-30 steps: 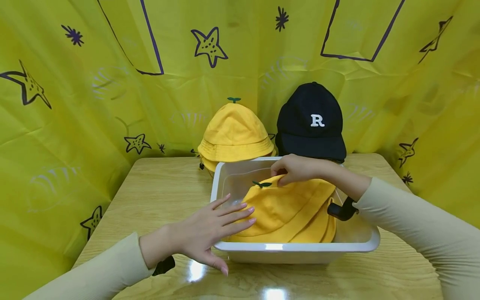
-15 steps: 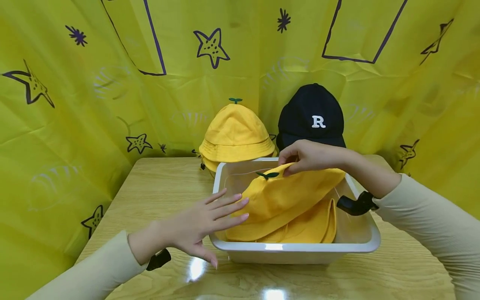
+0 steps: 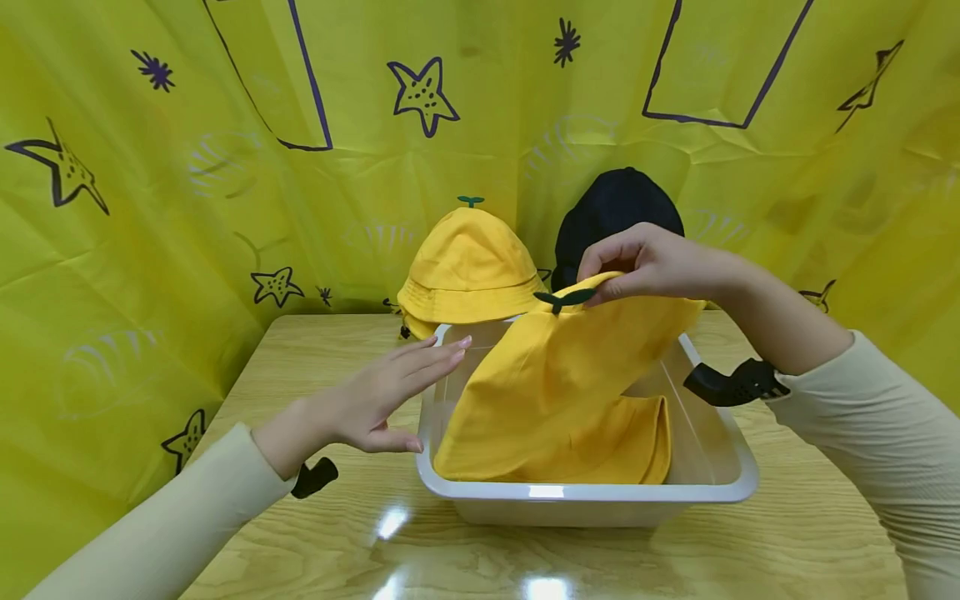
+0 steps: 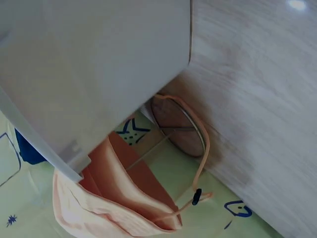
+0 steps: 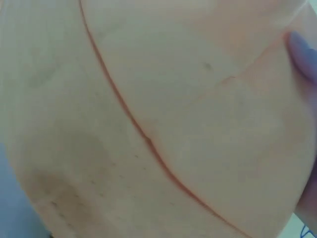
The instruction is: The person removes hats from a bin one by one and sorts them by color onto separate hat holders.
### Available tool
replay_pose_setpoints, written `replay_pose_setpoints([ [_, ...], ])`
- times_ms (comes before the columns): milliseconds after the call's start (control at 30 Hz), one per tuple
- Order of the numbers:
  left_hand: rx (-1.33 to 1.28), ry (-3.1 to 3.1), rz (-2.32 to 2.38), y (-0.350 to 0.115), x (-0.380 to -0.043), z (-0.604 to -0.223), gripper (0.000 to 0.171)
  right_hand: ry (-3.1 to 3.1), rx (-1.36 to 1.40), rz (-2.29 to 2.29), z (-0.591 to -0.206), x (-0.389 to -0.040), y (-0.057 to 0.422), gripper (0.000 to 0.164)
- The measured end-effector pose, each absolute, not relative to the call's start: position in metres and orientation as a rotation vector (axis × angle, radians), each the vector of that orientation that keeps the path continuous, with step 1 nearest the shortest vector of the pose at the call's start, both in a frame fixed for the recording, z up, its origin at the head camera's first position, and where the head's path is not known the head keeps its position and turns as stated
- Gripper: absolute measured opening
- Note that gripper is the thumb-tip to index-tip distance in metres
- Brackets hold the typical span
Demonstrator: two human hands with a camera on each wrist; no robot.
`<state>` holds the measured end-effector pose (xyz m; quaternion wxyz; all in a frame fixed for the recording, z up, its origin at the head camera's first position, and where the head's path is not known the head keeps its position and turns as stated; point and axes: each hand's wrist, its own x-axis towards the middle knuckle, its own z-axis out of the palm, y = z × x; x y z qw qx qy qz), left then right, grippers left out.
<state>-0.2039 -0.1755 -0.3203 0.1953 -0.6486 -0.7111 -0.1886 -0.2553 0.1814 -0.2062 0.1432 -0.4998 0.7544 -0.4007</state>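
My right hand (image 3: pixel 652 258) pinches the crown of a yellow bucket hat (image 3: pixel 525 383) beside its green sprout. The hat hangs tilted, its lower brim still inside a white plastic bin (image 3: pixel 592 494). Beneath it in the bin lies more yellow hat fabric (image 3: pixel 633 437), partly covered. In the right wrist view the hat's cloth (image 5: pixel 148 99) fills most of the picture, with a finger (image 5: pixel 303 57) at its right edge. My left hand (image 3: pixel 375 396) is at the bin's left rim, fingers straight and holding nothing; whether it touches the rim I cannot tell.
Behind the bin stand another yellow sprout hat (image 3: pixel 472 262) and a black cap (image 3: pixel 611 200), partly hidden by my right hand. The left wrist view shows a hat's underside (image 4: pixel 143 183), its cord and a round stand base (image 4: pixel 178 129) beside the bin wall (image 4: pixel 99 64).
My right hand has risen, lifting the yellow hat's crown higher above the bin and uncovering more of the bin's right side. My left hand has drawn back from the hat, left and up.
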Motion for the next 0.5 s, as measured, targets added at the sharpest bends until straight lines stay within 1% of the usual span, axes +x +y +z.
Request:
replay_pose_setpoints([
  [167,-1.849,-1.889,-0.622,-0.175,-0.214,-0.316,0.081,2.014,-1.606,-1.372,-0.195,-0.257,0.184,0.017],
  [400,-1.824,-1.884,-0.544,-0.163,-0.224,-0.315,0.084,1.958,-1.558,-1.713,-0.191,-0.258,0.175,0.015],
  [433,-1.812,-1.901,-0.521,-0.159,-0.225,-0.316,0.082,1.943,-1.548,-1.760,-0.192,-0.258,0.172,0.015],
  [500,-1.767,-1.955,-0.499,-0.153,-0.226,-0.319,0.071,1.902,-1.521,-1.846,-0.195,-0.257,0.167,0.014],
])
